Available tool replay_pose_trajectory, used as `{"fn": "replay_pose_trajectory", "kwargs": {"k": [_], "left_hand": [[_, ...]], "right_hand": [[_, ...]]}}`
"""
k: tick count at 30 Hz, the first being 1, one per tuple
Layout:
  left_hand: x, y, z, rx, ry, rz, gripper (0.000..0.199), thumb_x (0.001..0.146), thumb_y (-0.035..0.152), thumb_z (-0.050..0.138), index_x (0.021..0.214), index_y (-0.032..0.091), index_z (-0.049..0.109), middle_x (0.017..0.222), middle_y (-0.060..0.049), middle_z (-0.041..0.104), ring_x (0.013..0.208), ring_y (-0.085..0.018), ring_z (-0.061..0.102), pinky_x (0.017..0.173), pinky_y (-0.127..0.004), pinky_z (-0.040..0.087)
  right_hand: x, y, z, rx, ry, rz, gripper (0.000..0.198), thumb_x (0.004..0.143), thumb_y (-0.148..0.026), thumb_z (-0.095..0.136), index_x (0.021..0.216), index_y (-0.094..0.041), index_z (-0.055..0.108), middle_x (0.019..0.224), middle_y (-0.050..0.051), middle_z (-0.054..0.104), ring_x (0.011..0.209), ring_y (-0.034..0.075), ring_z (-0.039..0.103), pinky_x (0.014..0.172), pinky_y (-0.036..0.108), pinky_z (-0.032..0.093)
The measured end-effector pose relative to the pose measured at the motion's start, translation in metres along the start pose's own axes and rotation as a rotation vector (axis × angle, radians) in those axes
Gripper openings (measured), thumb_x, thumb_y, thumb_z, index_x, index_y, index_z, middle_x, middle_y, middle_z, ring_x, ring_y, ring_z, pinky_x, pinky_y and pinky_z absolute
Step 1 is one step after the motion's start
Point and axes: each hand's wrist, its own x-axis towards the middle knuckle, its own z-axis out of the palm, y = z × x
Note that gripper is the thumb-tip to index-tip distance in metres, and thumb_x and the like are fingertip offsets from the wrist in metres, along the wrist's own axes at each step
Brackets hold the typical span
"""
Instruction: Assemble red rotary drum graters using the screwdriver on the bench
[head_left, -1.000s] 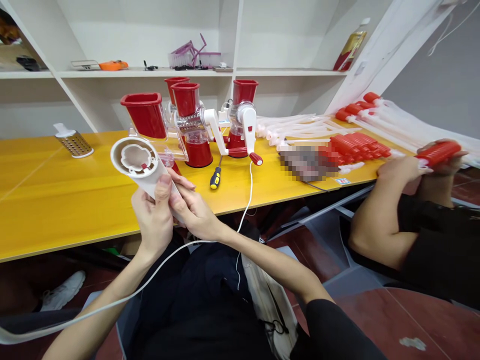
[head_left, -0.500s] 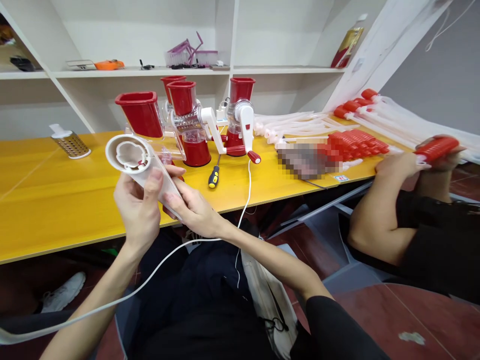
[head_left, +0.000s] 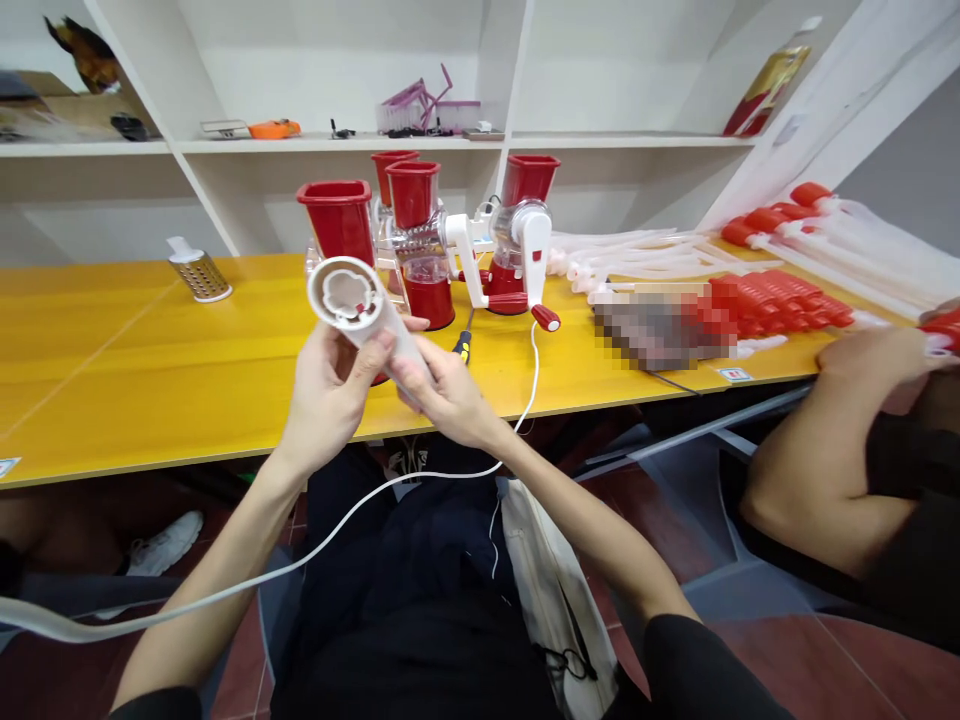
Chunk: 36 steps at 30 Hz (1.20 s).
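Observation:
A white plastic crank handle (head_left: 391, 325), with a round hollow end facing up toward me, is held in both hands above the table's front edge. My left hand (head_left: 330, 392) is closed around its round end, thumb pressed on the side. Lower down, my right hand (head_left: 454, 398) grips its arm, with the far tip hidden by the fingers. Just behind stands a rotary grater (head_left: 337, 220) with a red hopper, partly covered by the handle. A screwdriver (head_left: 463, 345) with a black and yellow grip lies right of my hands.
More graters (head_left: 414, 195) with red hoppers and a white-cranked one (head_left: 531, 240) stand behind. A metal grater drum (head_left: 199, 272) is at left. Red ribbed parts (head_left: 772, 303) and clear tubes lie right, near a co-worker's arm (head_left: 847, 400). A white cable (head_left: 375, 490) crosses over my lap.
The view has turned left, so the table's things appear further right. Both hands keep hold of the crank handle. The co-worker's red part has slid mostly out of view.

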Motion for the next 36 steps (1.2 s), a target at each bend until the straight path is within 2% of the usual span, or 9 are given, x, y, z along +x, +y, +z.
{"fn": "replay_pose_trajectory", "kwargs": {"k": [5,9,12,16,21,24,30,34,36], "left_hand": [[0.02,0.003,-0.036,0.062,0.165,0.158,0.028,0.094,0.046,0.077,0.106,0.022,0.068,0.099,-0.005,0.078,0.092,-0.019,0.076,0.074,-0.033,0.061],[0.056,-0.049,-0.106,0.18,0.444,0.3,0.003,0.104,0.015,0.057,0.106,0.016,0.056,0.086,0.001,0.072,0.081,-0.011,0.072,0.072,-0.032,0.054],[0.085,-0.109,-0.167,0.444,0.607,-0.119,0.018,0.101,0.001,0.05,0.102,0.018,0.044,0.081,0.007,0.061,0.081,-0.006,0.066,0.08,-0.03,0.045],[0.103,-0.165,-0.223,0.564,0.605,-0.326,0.052,0.073,-0.006,0.077,0.083,0.022,0.035,0.091,0.002,0.046,0.138,-0.028,0.049,0.111,-0.04,0.028],[0.106,-0.181,-0.235,0.614,0.542,-0.31,0.068,0.056,-0.015,0.073,0.083,0.026,0.025,0.101,-0.002,0.042,0.157,-0.04,0.016,0.129,-0.047,0.001],[0.112,-0.18,-0.232,0.667,0.409,-0.247,0.063,0.062,-0.014,0.07,0.086,0.024,0.026,0.13,-0.007,0.045,0.16,-0.036,0.008,0.131,-0.043,-0.003],[0.138,-0.185,-0.245,0.8,0.287,-0.368,0.061,0.081,-0.003,0.081,0.114,0.015,0.033,0.175,-0.013,0.011,0.165,-0.035,-0.014,0.133,-0.052,-0.016],[0.155,-0.184,-0.251,1.053,0.27,-0.493,0.081,0.09,-0.005,0.074,0.147,0.013,0.018,0.177,-0.002,0.016,0.167,-0.021,-0.002,0.137,-0.055,-0.009],[0.157,-0.171,-0.244,1.18,0.213,-0.531,0.083,0.093,0.0,0.072,0.149,0.011,0.012,0.178,-0.005,0.016,0.168,-0.024,0.003,0.136,-0.056,-0.001]], "right_hand": [[0.007,0.006,-0.027,-0.078,0.274,0.016,0.058,0.096,-0.075,0.041,0.092,-0.018,0.049,0.072,-0.002,0.045,0.064,0.004,0.039,0.061,0.02,0.032],[0.015,0.019,-0.045,-0.285,0.393,0.099,0.044,0.101,-0.061,0.038,0.097,-0.018,0.048,0.074,-0.001,0.051,0.063,0.005,0.044,0.063,0.02,0.035],[0.019,0.025,-0.048,-0.519,0.397,0.239,0.034,0.101,-0.049,0.039,0.109,-0.017,0.049,0.083,0.002,0.061,0.064,0.008,0.048,0.067,0.022,0.037],[0.022,0.031,-0.041,-0.76,0.327,0.397,0.04,0.101,-0.042,0.035,0.128,-0.014,0.045,0.088,0.006,0.067,0.066,0.013,0.054,0.074,0.025,0.044],[0.022,0.043,-0.034,-0.94,0.277,0.42,0.045,0.099,-0.038,0.035,0.131,-0.009,0.047,0.093,0.012,0.07,0.072,0.017,0.058,0.081,0.032,0.048],[0.023,0.054,-0.033,-0.984,0.29,0.409,0.043,0.099,-0.035,0.035,0.13,-0.008,0.049,0.094,0.014,0.07,0.079,0.018,0.06,0.094,0.039,0.05],[0.023,0.072,-0.029,-0.967,0.356,0.319,0.043,0.099,-0.031,0.037,0.134,-0.009,0.049,0.107,0.015,0.069,0.097,0.018,0.061,0.112,0.048,0.045],[0.022,0.078,-0.028,-0.984,0.383,0.266,0.045,0.1,-0.032,0.033,0.137,-0.009,0.047,0.109,0.014,0.068,0.101,0.018,0.061,0.115,0.049,0.043],[0.022,0.08,-0.028,-1.004,0.377,0.267,0.045,0.101,-0.033,0.032,0.136,-0.008,0.046,0.108,0.014,0.067,0.102,0.018,0.061,0.117,0.049,0.042]]}}
